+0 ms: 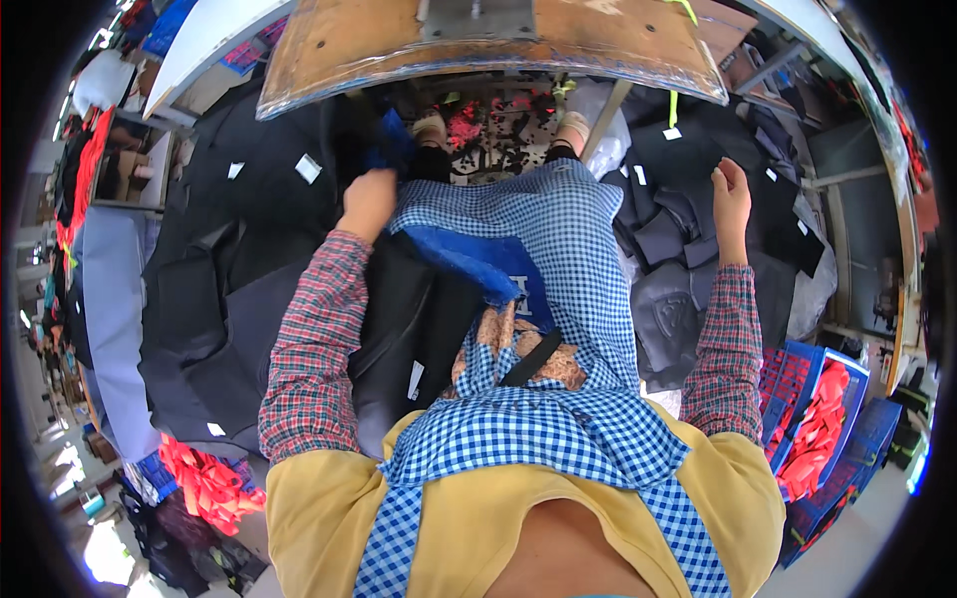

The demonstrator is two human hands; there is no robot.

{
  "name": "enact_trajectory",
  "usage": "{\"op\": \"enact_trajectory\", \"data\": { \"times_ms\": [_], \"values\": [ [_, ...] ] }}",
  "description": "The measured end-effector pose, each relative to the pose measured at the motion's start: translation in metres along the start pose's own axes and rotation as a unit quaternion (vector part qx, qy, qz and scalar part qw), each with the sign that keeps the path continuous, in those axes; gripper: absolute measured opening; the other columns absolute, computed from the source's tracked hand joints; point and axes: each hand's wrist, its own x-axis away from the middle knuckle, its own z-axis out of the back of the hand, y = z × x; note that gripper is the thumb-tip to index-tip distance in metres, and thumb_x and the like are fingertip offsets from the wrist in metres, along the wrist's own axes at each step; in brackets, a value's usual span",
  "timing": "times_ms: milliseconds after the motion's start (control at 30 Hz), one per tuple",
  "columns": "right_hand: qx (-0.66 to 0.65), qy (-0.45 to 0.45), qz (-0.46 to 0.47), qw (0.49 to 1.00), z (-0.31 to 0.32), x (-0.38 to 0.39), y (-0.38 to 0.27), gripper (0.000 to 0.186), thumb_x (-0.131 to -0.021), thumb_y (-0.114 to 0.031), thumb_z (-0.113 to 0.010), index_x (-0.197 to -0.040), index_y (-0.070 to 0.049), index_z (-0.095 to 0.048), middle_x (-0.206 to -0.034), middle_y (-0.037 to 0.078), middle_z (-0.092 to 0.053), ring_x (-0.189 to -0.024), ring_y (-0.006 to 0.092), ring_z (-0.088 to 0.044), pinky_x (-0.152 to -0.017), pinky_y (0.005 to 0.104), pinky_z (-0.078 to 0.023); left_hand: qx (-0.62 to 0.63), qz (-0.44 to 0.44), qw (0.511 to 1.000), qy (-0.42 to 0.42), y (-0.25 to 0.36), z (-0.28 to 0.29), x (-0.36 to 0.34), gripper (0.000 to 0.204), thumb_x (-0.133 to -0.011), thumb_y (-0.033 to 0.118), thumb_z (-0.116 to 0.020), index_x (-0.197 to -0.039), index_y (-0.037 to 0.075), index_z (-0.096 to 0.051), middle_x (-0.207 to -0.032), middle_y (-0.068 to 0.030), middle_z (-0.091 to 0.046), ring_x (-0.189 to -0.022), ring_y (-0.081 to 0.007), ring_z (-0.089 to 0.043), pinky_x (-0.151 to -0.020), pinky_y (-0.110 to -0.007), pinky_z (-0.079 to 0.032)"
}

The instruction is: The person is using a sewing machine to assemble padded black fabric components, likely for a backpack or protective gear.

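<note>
My left hand (369, 204) is closed beside the edge of my blue checked apron (573, 229), next to a big pile of black fabric pieces (199, 299). Its fingertips are hidden, so what it may hold does not show. On the other side, my right hand (733, 204) is raised with curled fingers over a second pile of dark fabric pieces (663, 239). Nothing shows between those fingers. White labels dot both piles. Across my lap lie a blue cloth (464, 261) and a brown patterned cloth (560, 367), with a dark strip on the latter.
A wooden table board (578, 45) with a taped edge stands ahead of me. Red fabric strips (207, 483) hang at the lower left. More red strips (819, 424) fill a blue plastic crate (857, 384) on the right. Scraps (488, 140) litter the floor near my feet.
</note>
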Motion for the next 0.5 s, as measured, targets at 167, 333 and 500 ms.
{"op": "enact_trajectory", "data": {
  "times_ms": [167, 333, 500],
  "values": [
    [-0.117, -0.076, -0.017, 0.99, -0.015, 0.015, -0.056, 0.028, -0.093, -0.011, -0.057, -0.119, 0.001, -0.059, -0.11, 0.012, -0.066, -0.092, 0.0166, -0.067, -0.082, 0.0263, -0.051, 0.206, -0.026, 0.975, 0.083, 0.112, 0.061, -0.036, 0.018, -0.086, 0.017, -0.057, -0.099, 0.004, -0.058, -0.089, -0.022, -0.065, -0.084, -0.0411, -0.063, -0.07, -0.05, -0.052],
    [-0.059, -0.15, 0.108, 0.981, -0.055, 0.035, -0.121, 0.027, -0.09, -0.009, -0.059, -0.117, -0.002, -0.06, -0.101, 0.012, -0.068, -0.085, 0.019, -0.067, -0.075, 0.0313, -0.053, 0.174, -0.102, 0.936, 0.29, 0.101, 0.034, -0.074, 0.08, -0.079, 0.019, -0.067, -0.14, -0.008, -0.024, -0.131, -0.0335, -0.042, -0.101, -0.0475, -0.056, -0.086, -0.048, -0.05],
    [-0.012, -0.139, 0.16, 0.977, -0.049, 0.056, -0.115, 0.027, -0.087, -0.006, -0.059, -0.114, -0.002, -0.061, -0.1, 0.016, -0.067, -0.084, 0.0244, -0.067, -0.074, 0.0332, -0.054, 0.303, -0.147, 0.942, 0.006, 0.125, 0.155, -0.022, 0.024, -0.085, 0.024, -0.064, -0.073, 0.004, -0.065, -0.07, -0.0121, -0.063, -0.068, -0.0334, -0.061, -0.06, -0.041, -0.047]
  ]
}}
